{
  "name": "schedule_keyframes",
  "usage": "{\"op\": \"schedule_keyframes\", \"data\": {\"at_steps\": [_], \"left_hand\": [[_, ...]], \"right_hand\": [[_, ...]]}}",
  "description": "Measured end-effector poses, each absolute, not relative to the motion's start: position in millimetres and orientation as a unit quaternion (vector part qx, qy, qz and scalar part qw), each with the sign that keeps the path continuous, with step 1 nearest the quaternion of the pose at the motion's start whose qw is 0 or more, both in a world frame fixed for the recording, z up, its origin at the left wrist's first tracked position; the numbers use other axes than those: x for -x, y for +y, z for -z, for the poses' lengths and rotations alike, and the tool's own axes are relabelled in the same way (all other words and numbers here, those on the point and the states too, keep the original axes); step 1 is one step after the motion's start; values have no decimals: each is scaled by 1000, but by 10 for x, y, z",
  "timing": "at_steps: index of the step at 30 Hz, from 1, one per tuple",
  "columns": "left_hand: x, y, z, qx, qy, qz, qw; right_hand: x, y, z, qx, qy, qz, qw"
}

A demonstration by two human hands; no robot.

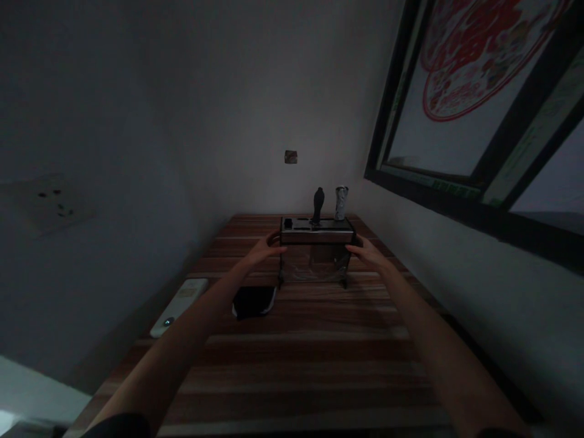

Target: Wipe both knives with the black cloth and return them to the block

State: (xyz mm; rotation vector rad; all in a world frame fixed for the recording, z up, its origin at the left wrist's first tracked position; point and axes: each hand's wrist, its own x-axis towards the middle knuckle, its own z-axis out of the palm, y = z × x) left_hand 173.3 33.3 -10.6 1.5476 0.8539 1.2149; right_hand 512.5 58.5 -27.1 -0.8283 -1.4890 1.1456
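Note:
A box-shaped device (314, 236) with a silver top, dark edges and a see-through front stands on short legs at the far part of the wooden table. From its top rise a black knob-ended handle (318, 204) and a silvery, foil-like cup-shaped piece (340, 202). My left hand (268, 248) grips the left side, thumb across the front and fingers around behind. On the opposite side my right hand (365, 250) holds it in the same way. Dim light hides the device's inside and most of my fingertips.
A black pouch-like item (253, 301) with a pale edge lies front-left of the device. Farther left rests a long white object (179, 307) with a dark round spot. Walls enclose the table; a dark-framed window (456, 140) is at right, a socket (57, 204) at left.

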Motion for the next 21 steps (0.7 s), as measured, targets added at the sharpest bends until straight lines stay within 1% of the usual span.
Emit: {"op": "schedule_keyframes", "data": {"at_steps": [8,10,12,14,17,19,21], "left_hand": [[-1744,331,195,-663,336,-500,444],[-1754,278,221,-678,329,-497,431],[-1733,214,251,-693,330,-489,414],[-1660,149,278,-702,353,-486,382],[-1442,43,310,-709,417,-483,301],[-1251,-42,337,-719,457,-458,252],[-1065,-143,385,-738,489,-411,217]], "right_hand": [[-5100,523,254,331,-613,-500,514],[-5089,476,250,342,-619,-485,514],[-5067,395,253,374,-627,-437,525],[-5040,262,264,408,-631,-363,550],[-5008,-50,289,447,-599,-239,620],[-4973,-304,299,472,-558,-164,663],[-4886,-545,299,482,-568,-130,654]]}}
